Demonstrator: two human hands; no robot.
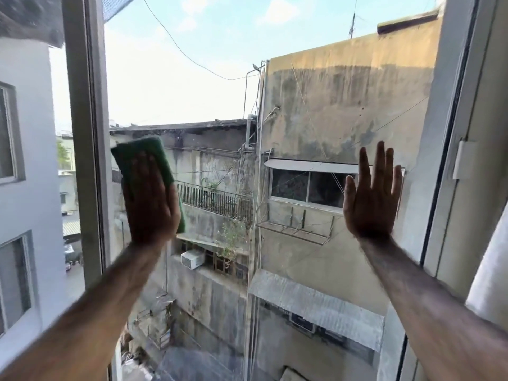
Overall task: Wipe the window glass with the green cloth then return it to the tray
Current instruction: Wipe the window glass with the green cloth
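Note:
The window glass fills the middle of the head view, with buildings and sky behind it. My left hand lies flat on the green cloth and presses it against the glass near the pane's left edge. The cloth sticks out above my fingers and along the right side of my palm. My right hand rests flat on the glass near the right edge, fingers spread and pointing up, holding nothing. No tray is in view.
A grey frame post runs down just left of the cloth. The right window frame stands close to my right hand, with a small white latch on it. Another pane lies left of the post.

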